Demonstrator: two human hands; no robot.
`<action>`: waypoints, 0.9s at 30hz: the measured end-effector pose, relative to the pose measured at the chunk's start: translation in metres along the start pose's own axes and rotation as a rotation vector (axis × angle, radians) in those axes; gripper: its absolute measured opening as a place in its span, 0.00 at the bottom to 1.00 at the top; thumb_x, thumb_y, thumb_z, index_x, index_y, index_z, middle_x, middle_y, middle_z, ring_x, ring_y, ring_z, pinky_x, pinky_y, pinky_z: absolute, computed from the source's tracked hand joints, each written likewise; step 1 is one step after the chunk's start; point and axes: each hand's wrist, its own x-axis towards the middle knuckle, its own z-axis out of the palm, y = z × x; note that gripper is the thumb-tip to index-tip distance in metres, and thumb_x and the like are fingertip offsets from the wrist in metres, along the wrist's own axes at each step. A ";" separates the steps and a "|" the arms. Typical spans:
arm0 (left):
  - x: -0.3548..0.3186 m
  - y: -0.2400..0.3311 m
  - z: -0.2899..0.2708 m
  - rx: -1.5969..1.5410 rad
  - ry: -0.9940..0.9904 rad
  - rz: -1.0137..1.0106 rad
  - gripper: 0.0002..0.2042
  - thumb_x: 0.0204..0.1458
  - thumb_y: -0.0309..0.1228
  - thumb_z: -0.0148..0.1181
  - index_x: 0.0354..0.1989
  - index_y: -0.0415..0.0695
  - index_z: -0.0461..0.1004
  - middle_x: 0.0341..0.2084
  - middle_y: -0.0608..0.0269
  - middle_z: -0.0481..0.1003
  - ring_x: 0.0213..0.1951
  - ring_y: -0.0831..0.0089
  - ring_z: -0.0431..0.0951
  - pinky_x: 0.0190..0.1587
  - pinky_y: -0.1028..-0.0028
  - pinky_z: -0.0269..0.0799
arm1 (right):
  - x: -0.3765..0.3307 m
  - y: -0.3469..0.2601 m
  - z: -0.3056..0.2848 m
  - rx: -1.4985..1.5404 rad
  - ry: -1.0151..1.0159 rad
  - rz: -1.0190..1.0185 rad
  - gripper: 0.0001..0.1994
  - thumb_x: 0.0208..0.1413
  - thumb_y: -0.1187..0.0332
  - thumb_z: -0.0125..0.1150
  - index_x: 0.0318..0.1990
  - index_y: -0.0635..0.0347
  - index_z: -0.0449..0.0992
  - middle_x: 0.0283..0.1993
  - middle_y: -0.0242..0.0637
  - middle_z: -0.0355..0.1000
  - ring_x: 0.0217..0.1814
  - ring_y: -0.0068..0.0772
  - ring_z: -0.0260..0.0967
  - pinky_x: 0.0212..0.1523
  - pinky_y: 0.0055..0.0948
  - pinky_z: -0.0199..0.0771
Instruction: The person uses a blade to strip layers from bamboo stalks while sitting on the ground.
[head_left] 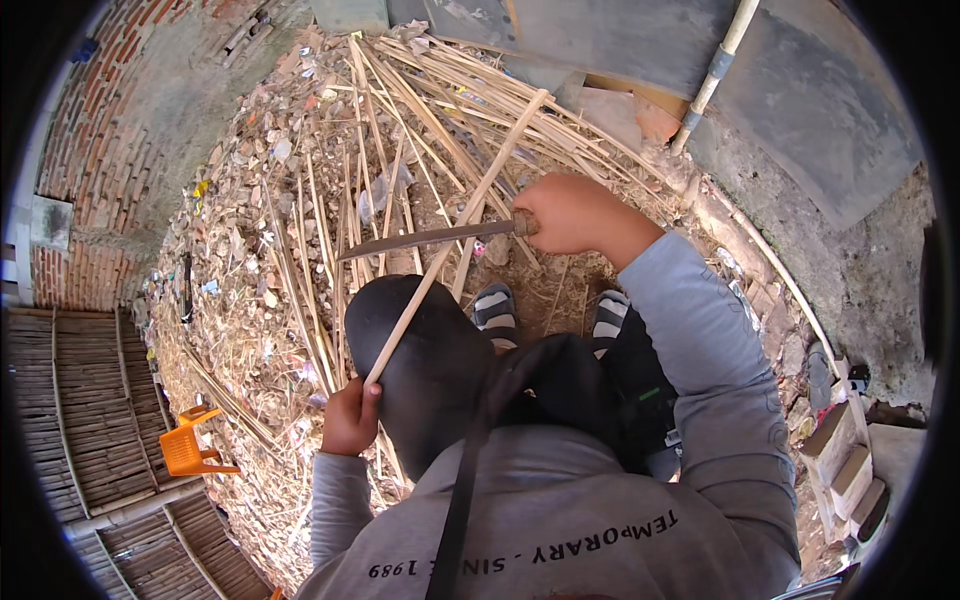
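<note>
My left hand point(350, 418) is closed around the near end of a long pale bamboo strip point(510, 148), which slants away from me up to the right. In my right hand point(568, 214) is the handle of a machete point(415, 240), its long dark blade pointing left. The blade crosses the strip around mid-length; whether its edge bites into the strip I cannot tell. Beyond both hands, a loose pile of similar bamboo strips point(430, 110) fans out over the littered ground.
My striped sandals point(495, 312) stand on dirt close below the blade. Rubble and litter point(240, 260) cover the ground to the left, where an orange plastic chair point(185, 447) stands by a bamboo-slat panel point(85, 390). A pole point(712, 80) leans at the far right, near a grey wall point(820, 110).
</note>
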 end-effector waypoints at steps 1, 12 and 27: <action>-0.001 -0.002 0.001 0.004 0.002 -0.004 0.24 0.67 0.46 0.51 0.24 0.38 0.66 0.14 0.45 0.68 0.19 0.45 0.70 0.23 0.57 0.61 | -0.001 0.002 -0.004 -0.016 -0.004 -0.007 0.11 0.44 0.67 0.64 0.37 0.57 0.81 0.34 0.47 0.78 0.41 0.53 0.77 0.42 0.49 0.76; 0.002 0.001 -0.001 0.013 -0.014 -0.002 0.24 0.66 0.45 0.52 0.24 0.37 0.66 0.14 0.45 0.68 0.18 0.47 0.69 0.23 0.57 0.61 | 0.004 0.007 0.017 0.090 0.026 0.035 0.13 0.44 0.62 0.68 0.35 0.59 0.79 0.33 0.50 0.77 0.39 0.57 0.76 0.42 0.48 0.75; 0.004 0.001 0.003 -0.013 0.016 -0.002 0.23 0.66 0.45 0.53 0.24 0.38 0.67 0.14 0.45 0.68 0.18 0.47 0.70 0.24 0.57 0.62 | 0.000 0.022 0.004 0.134 0.065 0.074 0.14 0.44 0.64 0.66 0.39 0.59 0.80 0.37 0.51 0.78 0.42 0.57 0.76 0.44 0.48 0.76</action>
